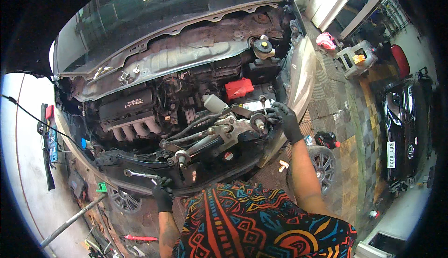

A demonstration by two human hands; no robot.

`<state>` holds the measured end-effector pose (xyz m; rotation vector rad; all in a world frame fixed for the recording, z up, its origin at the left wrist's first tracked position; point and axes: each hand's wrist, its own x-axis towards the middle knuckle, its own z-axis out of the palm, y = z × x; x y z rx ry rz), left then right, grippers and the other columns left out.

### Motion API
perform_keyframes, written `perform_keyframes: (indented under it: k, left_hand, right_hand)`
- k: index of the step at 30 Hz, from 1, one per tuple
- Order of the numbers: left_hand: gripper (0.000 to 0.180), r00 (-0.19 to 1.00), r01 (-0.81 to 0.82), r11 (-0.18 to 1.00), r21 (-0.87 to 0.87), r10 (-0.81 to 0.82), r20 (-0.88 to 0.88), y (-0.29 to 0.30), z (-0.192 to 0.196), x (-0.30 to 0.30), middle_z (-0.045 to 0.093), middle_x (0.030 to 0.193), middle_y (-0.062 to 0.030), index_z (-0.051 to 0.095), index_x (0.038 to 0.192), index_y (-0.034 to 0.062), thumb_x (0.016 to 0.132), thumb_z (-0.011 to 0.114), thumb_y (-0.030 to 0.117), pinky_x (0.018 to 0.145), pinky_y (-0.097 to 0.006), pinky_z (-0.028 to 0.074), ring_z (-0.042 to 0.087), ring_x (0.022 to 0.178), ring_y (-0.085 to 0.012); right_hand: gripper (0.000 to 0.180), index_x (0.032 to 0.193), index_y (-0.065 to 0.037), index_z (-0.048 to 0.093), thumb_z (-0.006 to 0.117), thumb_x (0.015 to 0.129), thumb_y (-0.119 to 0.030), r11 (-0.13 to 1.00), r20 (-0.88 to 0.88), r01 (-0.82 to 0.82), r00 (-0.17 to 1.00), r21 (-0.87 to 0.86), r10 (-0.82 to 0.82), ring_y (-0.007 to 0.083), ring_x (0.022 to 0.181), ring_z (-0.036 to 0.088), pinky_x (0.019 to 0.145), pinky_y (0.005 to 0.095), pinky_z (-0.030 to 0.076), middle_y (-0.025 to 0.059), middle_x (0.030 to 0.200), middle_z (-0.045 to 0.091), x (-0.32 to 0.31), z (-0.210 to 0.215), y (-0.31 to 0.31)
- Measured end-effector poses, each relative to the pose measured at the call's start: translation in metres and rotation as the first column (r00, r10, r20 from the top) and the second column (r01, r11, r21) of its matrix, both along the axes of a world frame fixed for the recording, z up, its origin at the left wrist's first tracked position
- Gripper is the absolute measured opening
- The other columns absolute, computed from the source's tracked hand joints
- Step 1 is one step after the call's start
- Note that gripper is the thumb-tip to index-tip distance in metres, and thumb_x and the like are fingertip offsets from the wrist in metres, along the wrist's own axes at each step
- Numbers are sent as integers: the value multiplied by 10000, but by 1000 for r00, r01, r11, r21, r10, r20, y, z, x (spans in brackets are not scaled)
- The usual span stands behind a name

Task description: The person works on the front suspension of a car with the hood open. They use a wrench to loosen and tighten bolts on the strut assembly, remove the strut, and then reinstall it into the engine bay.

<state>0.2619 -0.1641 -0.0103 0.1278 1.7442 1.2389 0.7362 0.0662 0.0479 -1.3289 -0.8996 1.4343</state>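
My left hand, in a black glove, is closed round the handle of a combination wrench above the car's front edge. A wiper linkage lies across the front of the engine bay, with a threaded pivot near my left hand and another pivot at its right end. Beside that right end is my right hand, also gloved in black, its fingers bent against the linkage; their tips are partly hidden. A small upright metal rod stands just beyond those fingers.
Behind the linkage sit the engine cover, a battery with a red terminal cover and a reservoir. A detached black bumper stands at the right. Loose wheels, a dark bottle and a concrete block are on the floor.
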Motion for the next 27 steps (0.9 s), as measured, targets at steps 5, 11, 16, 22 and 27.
perform_keyframes:
  k: [5, 11, 16, 22, 27]
  left_hand:
    - [324, 997, -12, 993, 121, 3, 74, -19, -24, -11, 673, 855, -55, 595, 989, 72, 936, 546, 388, 463, -256, 379, 566, 571, -127]
    - [379, 1000, -24, 1000, 11, 24, -2, -87, -63, -27, 662, 916, -66, 600, 1065, 31, 963, 481, 376, 534, -260, 418, 638, 762, -141]
    - [293, 993, -116, 993, -3, 116, -1, -159, -105, -40, 640, 843, -73, 589, 997, 35, 950, 479, 303, 516, -287, 455, 610, 694, -170]
    - [217, 994, -102, 984, -148, 95, -58, -230, -135, -36, 628, 809, -82, 571, 927, 62, 938, 482, 260, 500, -319, 494, 585, 619, -193]
    - [240, 997, -73, 948, -309, 76, -4, -215, -123, -22, 633, 794, -83, 579, 921, 59, 932, 494, 283, 491, -321, 490, 580, 592, -192]
  right_hand:
    - [296, 1169, -41, 598, 570, 929, -211, 973, 382, -39, 923, 228, -53, 109, 896, 577, 784, 257, 478, 39, 1038, 634, -18, -15, 19]
    - [312, 1166, -5, 600, 578, 921, -197, 954, 404, -124, 915, 272, 4, 92, 857, 579, 755, 255, 472, 40, 1005, 644, -23, -32, 45]
    - [235, 1080, -13, 627, 579, 923, -180, 986, 302, -18, 953, 168, -34, 75, 770, 575, 669, 239, 465, 17, 889, 645, -38, -29, 48]
    - [181, 947, -36, 615, 545, 940, -203, 973, 476, -125, 879, 195, 17, 86, 694, 531, 649, 265, 456, 11, 772, 606, -26, -42, 56]
    - [176, 962, -32, 604, 540, 941, -195, 960, 482, -194, 873, 203, 74, 93, 736, 526, 689, 268, 452, 22, 800, 600, -29, -20, 51]
